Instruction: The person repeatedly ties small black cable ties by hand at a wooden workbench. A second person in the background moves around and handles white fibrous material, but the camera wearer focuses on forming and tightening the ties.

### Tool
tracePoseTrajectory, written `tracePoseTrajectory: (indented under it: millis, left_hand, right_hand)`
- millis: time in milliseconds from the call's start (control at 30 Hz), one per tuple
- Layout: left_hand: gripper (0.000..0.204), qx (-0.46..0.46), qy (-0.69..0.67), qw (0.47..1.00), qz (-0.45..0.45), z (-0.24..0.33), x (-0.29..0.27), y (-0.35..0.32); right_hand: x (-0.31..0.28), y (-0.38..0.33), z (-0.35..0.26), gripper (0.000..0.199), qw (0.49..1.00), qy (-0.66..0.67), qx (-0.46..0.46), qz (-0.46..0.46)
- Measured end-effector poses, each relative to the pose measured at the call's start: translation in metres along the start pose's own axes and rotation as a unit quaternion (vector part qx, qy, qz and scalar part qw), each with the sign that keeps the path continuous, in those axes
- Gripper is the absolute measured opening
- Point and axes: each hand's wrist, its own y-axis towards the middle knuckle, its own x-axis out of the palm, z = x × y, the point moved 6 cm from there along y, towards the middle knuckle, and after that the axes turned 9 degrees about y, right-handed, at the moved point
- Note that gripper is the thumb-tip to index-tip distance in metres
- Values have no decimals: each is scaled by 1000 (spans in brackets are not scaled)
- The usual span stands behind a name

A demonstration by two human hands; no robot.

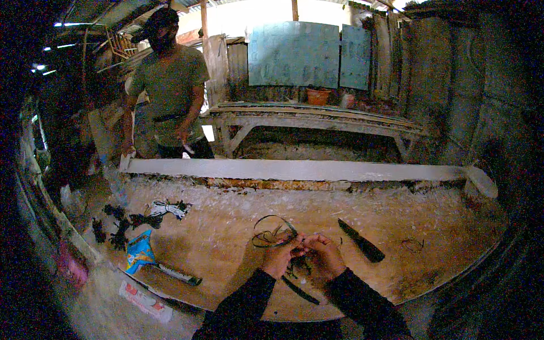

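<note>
Both hands meet over the near middle of a wooden tabletop (221, 258). The fingers of my left hand (279, 258) are closed on a thin dark strip (275, 215), which curves up and away in a loose loop. My right hand (326, 256) pinches close beside the left fingertips; what lies between its fingers is too small to make out. Dark scraps show below the hands. A short dark strip (300, 290) lies between my forearms. To the right of my right hand rests a dark knife (362, 242), apart from it.
Left on the table lie a blue packet (140, 253), a slim long tool (180, 275), a black-and-white cord bundle (168, 209) and several black bundles (118, 232). A pale beam (294, 169) spans the far edge. Beyond stand a person (170, 96) and a bench (283, 118) with an orange pot (318, 97).
</note>
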Motion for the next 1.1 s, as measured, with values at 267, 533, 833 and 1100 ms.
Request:
tracePoseTrajectory:
  millis: [267, 533, 833, 1100]
  left_hand:
    - [17, 1, 40, 999, 19, 8, -3, 5]
    - [13, -35, -15, 998, 50, -10, -18, 7]
    - [17, -106, -60, 993, 5, -37, -24, 16]
    - [18, -134, -30, 991, 11, -23, -12, 10]
  right_hand:
    - [17, -5, -14, 11, 974, -151, -167, -2]
    - [44, -21, -36, 27, 797, -497, -342, -28]
    - [44, -22, -35, 23, 776, -516, -363, -23]
    - [38, -21, -34, 9, 786, -513, -345, 23]
